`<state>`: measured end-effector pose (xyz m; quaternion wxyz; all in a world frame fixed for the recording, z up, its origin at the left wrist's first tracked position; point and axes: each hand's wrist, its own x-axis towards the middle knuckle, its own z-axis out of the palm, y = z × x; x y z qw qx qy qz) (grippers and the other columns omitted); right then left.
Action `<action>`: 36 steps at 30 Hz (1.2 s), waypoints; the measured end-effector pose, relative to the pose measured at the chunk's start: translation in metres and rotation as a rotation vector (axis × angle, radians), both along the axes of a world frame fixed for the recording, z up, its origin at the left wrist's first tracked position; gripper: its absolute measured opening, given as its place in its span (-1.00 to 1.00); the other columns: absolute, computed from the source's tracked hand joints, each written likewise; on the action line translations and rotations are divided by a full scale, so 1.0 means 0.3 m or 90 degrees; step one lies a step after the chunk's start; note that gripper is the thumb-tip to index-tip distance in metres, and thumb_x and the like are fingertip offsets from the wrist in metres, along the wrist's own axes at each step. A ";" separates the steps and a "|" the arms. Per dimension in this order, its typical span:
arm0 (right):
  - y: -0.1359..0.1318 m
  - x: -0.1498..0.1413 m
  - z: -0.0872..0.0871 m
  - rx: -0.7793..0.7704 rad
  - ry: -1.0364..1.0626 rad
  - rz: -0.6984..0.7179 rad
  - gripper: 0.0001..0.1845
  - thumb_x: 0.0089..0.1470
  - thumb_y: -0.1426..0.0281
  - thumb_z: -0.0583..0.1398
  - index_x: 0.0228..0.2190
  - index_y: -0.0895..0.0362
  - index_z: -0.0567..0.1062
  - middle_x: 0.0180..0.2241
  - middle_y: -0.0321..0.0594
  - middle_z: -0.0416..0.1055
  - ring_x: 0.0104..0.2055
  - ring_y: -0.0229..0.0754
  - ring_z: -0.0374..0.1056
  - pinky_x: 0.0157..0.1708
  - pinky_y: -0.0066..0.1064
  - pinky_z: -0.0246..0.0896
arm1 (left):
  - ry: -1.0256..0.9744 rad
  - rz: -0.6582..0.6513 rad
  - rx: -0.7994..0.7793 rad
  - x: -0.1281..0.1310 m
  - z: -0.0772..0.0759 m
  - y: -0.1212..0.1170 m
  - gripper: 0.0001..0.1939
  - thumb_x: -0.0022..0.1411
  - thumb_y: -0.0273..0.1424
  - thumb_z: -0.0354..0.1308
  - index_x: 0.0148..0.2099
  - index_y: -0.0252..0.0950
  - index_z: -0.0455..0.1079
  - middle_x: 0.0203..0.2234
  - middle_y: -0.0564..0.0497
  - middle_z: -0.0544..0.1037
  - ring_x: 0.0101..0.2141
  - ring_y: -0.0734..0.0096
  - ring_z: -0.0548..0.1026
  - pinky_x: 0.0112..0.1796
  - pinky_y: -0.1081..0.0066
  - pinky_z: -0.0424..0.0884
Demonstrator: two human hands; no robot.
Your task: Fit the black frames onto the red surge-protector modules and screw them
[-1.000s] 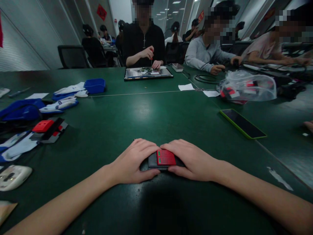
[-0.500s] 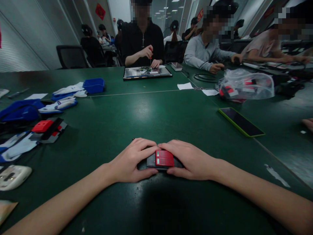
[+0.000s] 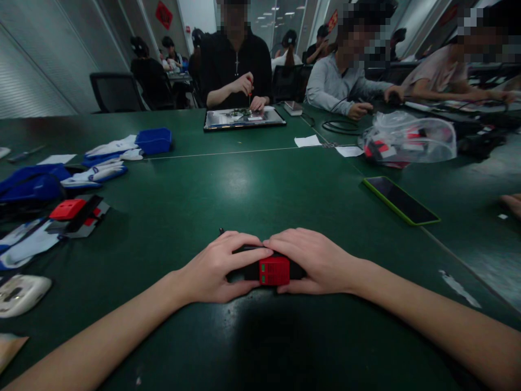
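Low on the green table, a small black device (image 3: 253, 273) with a red panel (image 3: 274, 271) sits between my hands. The panel carries two little green marks on its left side. My left hand (image 3: 223, 266) grips the device's left end, index finger over the top edge and thumb along the near side. On the other end my right hand (image 3: 311, 263) is closed in the same way. Both hands cover the ends, so the device's exact kind cannot be made out. A thin black tip (image 3: 221, 231) pokes up behind my left hand.
To the left lie work gloves (image 3: 95, 175), a blue tray (image 3: 153, 140), a red-and-grey device (image 3: 77, 214) and a white device (image 3: 24, 293). A green-edged phone (image 3: 401, 201) and a plastic bag (image 3: 411, 138) are rightward. Opposite, a person works on a flat panel (image 3: 244, 120).
The device has tipped toward me between my hands, and its red panel now faces me more and sits slightly lower. My left index finger reaches further over its top.
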<state>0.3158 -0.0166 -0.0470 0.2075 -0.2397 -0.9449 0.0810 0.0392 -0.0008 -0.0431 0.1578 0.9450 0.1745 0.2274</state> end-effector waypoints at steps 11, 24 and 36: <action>0.036 0.033 0.029 0.015 -0.093 0.077 -0.19 0.24 -0.06 0.20 0.25 0.28 0.24 0.14 0.20 0.39 0.12 0.08 0.38 -0.01 -0.12 0.32 | 0.021 -0.019 -0.004 0.009 0.019 -0.013 -0.59 0.35 -0.45 0.12 0.22 -0.21 0.37 0.12 -0.21 0.46 0.07 0.12 0.47 0.05 0.15 0.43; 0.042 0.050 0.018 0.158 -0.037 0.063 -0.47 0.35 0.21 0.06 0.19 0.30 0.29 -0.01 0.15 0.46 -0.04 0.02 0.41 -0.15 -0.17 0.33 | -0.044 0.014 0.041 0.015 0.007 -0.018 -0.51 0.31 -0.59 0.07 0.24 -0.20 0.29 0.15 -0.21 0.43 0.15 0.15 0.44 0.11 0.16 0.45; -0.009 -0.007 0.042 0.401 0.012 0.073 -0.75 0.32 0.45 0.09 -0.04 0.10 0.51 -0.14 -0.15 0.53 -0.03 -0.09 0.44 -0.16 -0.30 0.39 | -0.024 0.128 0.029 0.016 -0.016 -0.005 -0.42 0.27 -0.63 0.04 0.30 -0.20 0.21 0.22 -0.22 0.35 0.23 0.07 0.34 0.18 0.03 0.39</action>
